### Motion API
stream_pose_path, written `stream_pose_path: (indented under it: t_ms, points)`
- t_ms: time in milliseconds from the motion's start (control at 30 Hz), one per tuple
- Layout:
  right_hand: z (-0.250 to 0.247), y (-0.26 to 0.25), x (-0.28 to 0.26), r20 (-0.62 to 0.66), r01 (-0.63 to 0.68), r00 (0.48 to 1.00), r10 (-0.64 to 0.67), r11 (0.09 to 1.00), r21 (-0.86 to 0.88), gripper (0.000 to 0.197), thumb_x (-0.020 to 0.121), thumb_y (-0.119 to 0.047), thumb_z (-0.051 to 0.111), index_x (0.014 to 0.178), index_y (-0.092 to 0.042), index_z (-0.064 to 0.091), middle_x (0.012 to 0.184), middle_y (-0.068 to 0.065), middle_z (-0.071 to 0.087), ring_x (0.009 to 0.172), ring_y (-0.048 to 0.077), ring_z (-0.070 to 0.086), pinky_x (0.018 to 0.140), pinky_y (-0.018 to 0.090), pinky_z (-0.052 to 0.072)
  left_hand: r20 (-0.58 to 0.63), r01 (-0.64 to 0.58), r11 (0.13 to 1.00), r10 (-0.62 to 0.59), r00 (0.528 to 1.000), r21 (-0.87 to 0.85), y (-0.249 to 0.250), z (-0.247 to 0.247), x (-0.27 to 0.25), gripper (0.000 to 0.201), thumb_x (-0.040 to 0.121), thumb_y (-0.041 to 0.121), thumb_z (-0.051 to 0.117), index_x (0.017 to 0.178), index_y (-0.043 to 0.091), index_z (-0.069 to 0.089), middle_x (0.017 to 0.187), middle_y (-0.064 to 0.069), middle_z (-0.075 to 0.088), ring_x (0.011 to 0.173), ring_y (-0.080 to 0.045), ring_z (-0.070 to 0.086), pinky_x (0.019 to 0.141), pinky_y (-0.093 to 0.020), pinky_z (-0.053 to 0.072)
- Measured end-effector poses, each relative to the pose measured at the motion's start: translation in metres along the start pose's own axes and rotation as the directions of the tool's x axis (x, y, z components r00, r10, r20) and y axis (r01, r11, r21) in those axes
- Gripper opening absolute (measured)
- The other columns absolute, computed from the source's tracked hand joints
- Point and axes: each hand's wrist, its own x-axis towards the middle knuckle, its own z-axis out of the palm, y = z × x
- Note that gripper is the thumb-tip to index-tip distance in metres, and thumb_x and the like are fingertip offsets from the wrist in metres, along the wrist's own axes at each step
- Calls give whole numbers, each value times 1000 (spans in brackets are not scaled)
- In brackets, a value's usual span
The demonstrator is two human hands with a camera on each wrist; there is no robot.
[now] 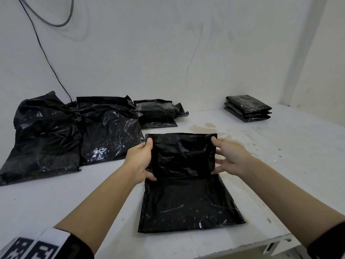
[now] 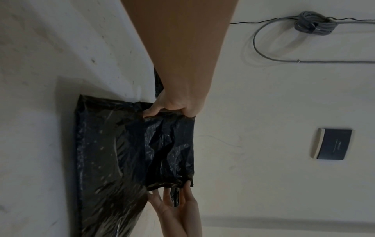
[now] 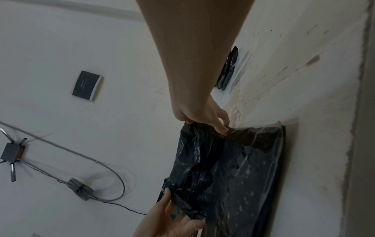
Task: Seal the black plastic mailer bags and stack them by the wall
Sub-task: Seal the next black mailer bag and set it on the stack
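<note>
Left hand [image 1: 140,160] and right hand [image 1: 229,157] each clamp their grip on the raised flap of the black plastic mailer bag [image 1: 188,204]. It lies on the white bench [image 1: 291,165]; its contents are hidden.

mailer bag [image 1: 188,199] | glossy black, flat at 6 o'clock, far flap raised upright | sealed stack [image 1: 248,108] | three high, 1 o'clock by wall

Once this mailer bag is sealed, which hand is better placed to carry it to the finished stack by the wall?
Probably the right hand: the finished stack lies far right, on its side. Both hands hold the mailer bag.
</note>
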Motion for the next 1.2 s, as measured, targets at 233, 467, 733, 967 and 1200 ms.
stream_pose_path:
  t_ms: [233,467,733,967,1200]
  points:
    - [3,-2,0,-63,3,998,-1,1000,20,13,97,-22,53,88,-17,60,109,6,56,106,35,51,71,65,46,-42,-16,998,13,999,-62,0,2,2,39,99,37,46,131,15,54,144,-10,44,133,-44,36,78,-77,40]
    - [2,-1,0,-108,-7,994,11,999,42,14,95,-15,52,104,-14,63,124,8,53,120,38,47,65,63,47,-61,12,990,-20,998,-141,0,0,-2,42,98,33,50,136,13,50,144,-8,43,135,-41,34,81,-78,38]
    - [-1,-2,-9,-71,10,997,6,974,228,11,95,-15,51,104,-13,57,111,6,54,127,36,41,95,76,26,-8,36,970,-39,999,-240,3,-9,-16,29,97,22,51,121,7,57,129,-10,54,128,-36,44,90,-79,30]
    - [-13,4,-21,29,51,998,-62,957,287,11,81,-7,46,72,-12,51,91,7,51,88,28,53,73,62,45,22,21,945,-14,1000,-326,2,-14,-33,22,85,10,46,65,11,53,94,-6,54,112,-33,52,81,-70,38]
    - [-10,20,-32,134,248,960,-248,969,17,18,68,-7,41,59,-7,57,109,12,56,92,19,51,62,34,42,179,-111,987,131,975,-116,-13,-14,-38,34,77,8,35,90,-5,63,112,-17,62,91,-25,57,79,-47,49]
